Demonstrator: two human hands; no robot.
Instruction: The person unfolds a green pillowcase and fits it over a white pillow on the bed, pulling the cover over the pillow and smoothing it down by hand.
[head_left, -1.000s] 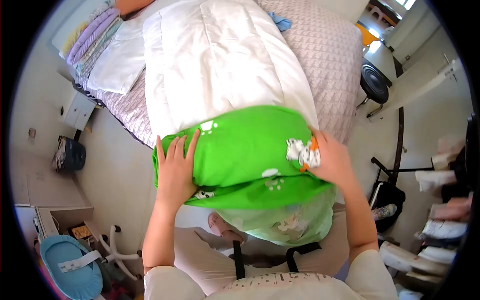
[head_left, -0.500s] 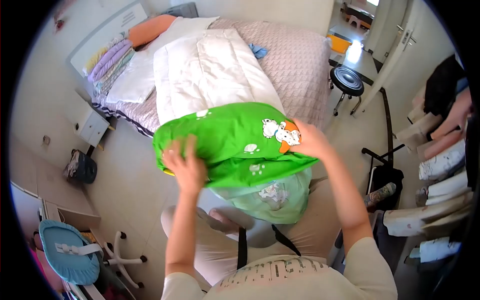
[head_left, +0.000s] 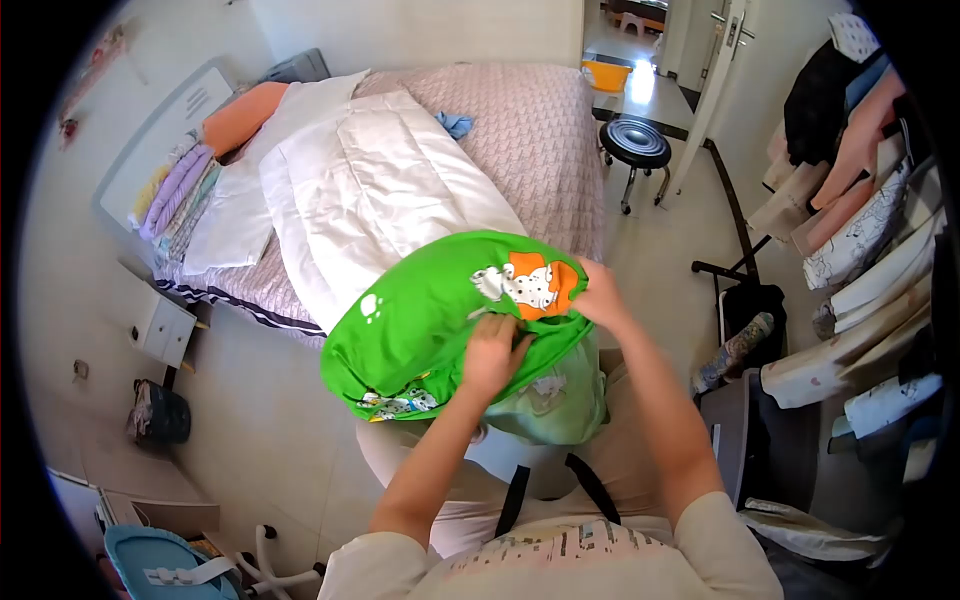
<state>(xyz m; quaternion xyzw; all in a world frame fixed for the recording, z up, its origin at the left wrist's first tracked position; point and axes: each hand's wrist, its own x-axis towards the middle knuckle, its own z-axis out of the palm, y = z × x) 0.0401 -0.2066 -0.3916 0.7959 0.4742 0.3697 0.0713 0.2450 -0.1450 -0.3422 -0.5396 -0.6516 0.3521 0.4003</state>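
Observation:
A bright green duvet cover (head_left: 420, 310) with dog and paw prints is bunched in front of me, over the near end of a white quilt (head_left: 400, 180) on the bed. My right hand (head_left: 600, 297) grips the cover's right side beside an orange dog print. Near the middle of the cover, my left hand (head_left: 492, 357) has its fingers curled into a fold; the fingertips are partly hidden in the fabric. Paler green cloth (head_left: 550, 400) hangs below, between my knees. How far the quilt reaches inside the cover is hidden.
The bed (head_left: 530, 140) carries white pillows, an orange pillow (head_left: 243, 115), folded bedding (head_left: 178, 195) and a small blue cloth (head_left: 454, 125). A round stool (head_left: 636, 145) stands by the door. Clothes (head_left: 860, 230) hang at right; a blue-covered chair (head_left: 165, 565) is at lower left.
My left hand has moved from the cover's left end rightward to its middle and closed on a fold. The right hand keeps its hold. The view has shifted to the right.

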